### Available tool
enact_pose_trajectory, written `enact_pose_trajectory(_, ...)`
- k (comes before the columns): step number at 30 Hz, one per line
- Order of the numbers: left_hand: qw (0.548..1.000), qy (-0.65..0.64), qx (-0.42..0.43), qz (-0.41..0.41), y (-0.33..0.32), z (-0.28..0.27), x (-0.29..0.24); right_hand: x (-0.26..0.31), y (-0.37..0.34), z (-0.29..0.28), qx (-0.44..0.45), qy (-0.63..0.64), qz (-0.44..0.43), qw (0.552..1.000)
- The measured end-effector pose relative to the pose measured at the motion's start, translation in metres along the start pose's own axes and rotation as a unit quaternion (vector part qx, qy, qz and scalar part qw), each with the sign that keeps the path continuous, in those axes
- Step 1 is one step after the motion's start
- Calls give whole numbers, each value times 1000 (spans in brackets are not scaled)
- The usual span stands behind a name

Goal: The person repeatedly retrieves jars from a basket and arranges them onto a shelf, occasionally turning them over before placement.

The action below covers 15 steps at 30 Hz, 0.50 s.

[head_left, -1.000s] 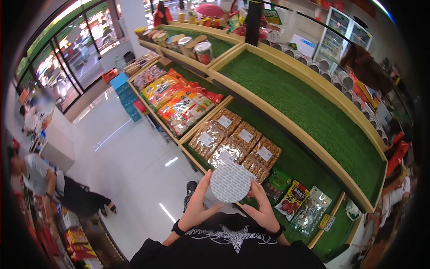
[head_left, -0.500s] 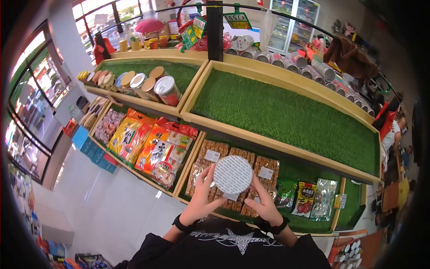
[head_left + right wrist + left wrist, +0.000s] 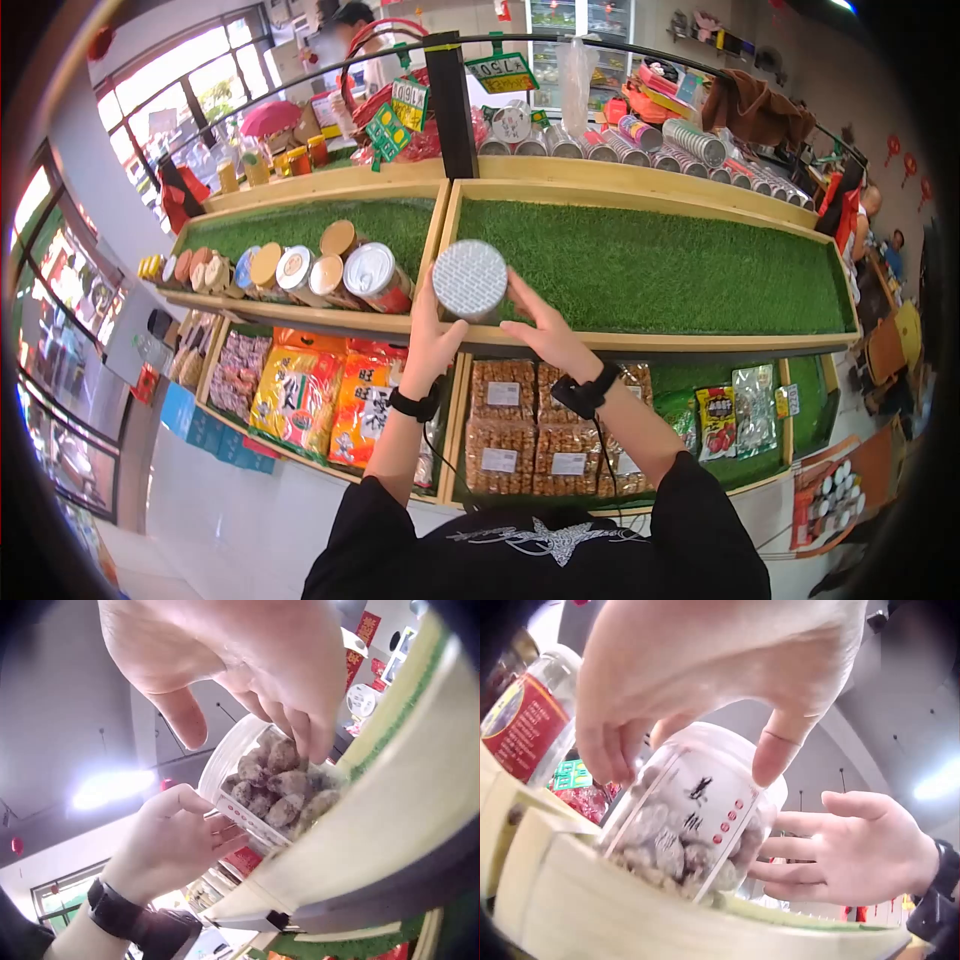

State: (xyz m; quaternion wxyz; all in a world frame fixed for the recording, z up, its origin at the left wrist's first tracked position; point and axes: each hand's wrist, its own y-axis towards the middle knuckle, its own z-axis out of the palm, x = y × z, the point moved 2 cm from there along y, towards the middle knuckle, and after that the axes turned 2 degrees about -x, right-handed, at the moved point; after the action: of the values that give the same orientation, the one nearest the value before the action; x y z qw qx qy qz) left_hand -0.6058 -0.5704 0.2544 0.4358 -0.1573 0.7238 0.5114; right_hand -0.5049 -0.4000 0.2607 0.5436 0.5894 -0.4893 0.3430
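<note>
A clear plastic jar (image 3: 679, 825) of wrinkled brown dried pieces, with a pale label, hangs tilted over the upper shelf's front edge. Its round grey-white patterned lid (image 3: 470, 278) faces up in the head view. My left hand (image 3: 432, 338) grips the jar's left side, fingers bent round it and thumb against it near the lid. On the opposite side, my right hand (image 3: 548, 335) lies with fairly straight fingers along the jar wall, its thumb held away. The label side shows in the left wrist view; brown pieces (image 3: 281, 776) show through the wall in the right wrist view.
Lidded jars (image 3: 375, 275) stand in the upper left tray, beside a green-lined upper tray (image 3: 650, 265). Below lie packs of nut brittle (image 3: 500, 440), orange snack bags (image 3: 297, 395) and small pouches (image 3: 717, 420). A black post (image 3: 450, 110) rises behind the trays.
Both hands have carried the jar forward and up, from above the brittle packs to the upper tray's front edge. The head view has turned and lifted toward the shelves.
</note>
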Motion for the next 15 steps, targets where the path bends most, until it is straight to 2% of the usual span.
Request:
enact_pose_trajectory(1, 980, 195, 17, -46, -1, -6, 10, -12, 7, 5, -9, 0, -5, 1000)
enact_pose_trajectory(2, 920, 380, 31, -90, -7, -10, 21, -25, 8, 12, -15, -11, 18, 1000)
enact_pose_trajectory(3, 922, 377, 36, -86, -12, -9, 25, -33, 8, 16, -20, -23, 42, 999)
enact_pose_trajectory(5, 934, 351, 7, -58, -22, -7, 29, -36, 10, 18, -30, -49, 37, 998)
enact_pose_trajectory(7, 940, 334, 12, -67, -30, -2, 22, -37, 5, 20, -43, -43, 18, 998)
enact_pose_trajectory(8, 947, 317, -13, -51, -38, 1, 18, -39, -6, 23, -47, -40, 26, 998)
enact_pose_trajectory(9, 953, 300, -37, -34, -45, 3, 12, -28, -19, 23, -67, -61, -1, 996)
enact_pose_trajectory(11, 973, 217, -24, -72, -65, 5, 1, -9, -49, 19, -92, -83, -26, 992)
enact_pose_trajectory(13, 972, 217, -14, -90, -93, 5, -8, 4, -98, 10, -112, -134, -18, 984)
enact_pose_trajectory(15, 977, 84, 1, -193, -136, 5, 11, 12, -151, 0, -173, -125, 53, 976)
